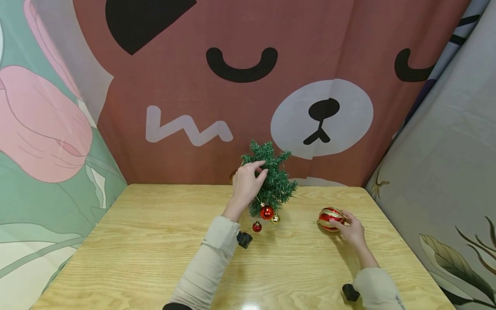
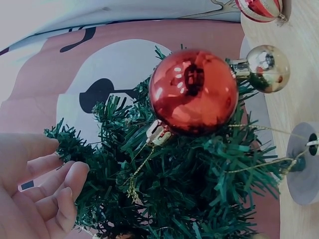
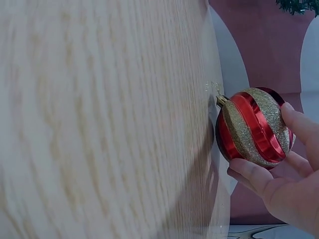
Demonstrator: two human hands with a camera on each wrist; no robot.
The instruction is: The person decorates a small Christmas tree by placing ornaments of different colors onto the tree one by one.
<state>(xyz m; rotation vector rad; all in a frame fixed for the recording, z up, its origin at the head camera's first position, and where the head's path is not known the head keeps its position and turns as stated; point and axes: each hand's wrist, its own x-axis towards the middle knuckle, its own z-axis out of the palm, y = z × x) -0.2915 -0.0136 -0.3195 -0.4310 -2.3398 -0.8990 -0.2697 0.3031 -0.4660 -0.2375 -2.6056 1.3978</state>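
Observation:
A small green artificial Christmas tree [image 1: 276, 176] stands near the back of the table. My left hand [image 1: 248, 181] is at its upper left side, fingers loosely bent around no object; in the left wrist view the fingertips [image 2: 79, 174] lie close to a branch tip, and I cannot tell whether they touch it. A shiny red bauble [image 2: 194, 92], a small gold bauble [image 2: 268, 68] and a small red bauble [image 1: 257, 227] hang low on the tree. To the right, my right hand [image 1: 351, 228] grips a red-and-gold striped bauble [image 3: 256, 127] between thumb and fingers, its cap pointing left.
The wooden table [image 1: 155, 241] ends against a printed curtain [image 1: 186, 94] behind, with more cloth at both sides. Black wrist devices [image 1: 244, 240] sit by both sleeves. Part of another ornament [image 1: 233, 176] shows behind my left hand.

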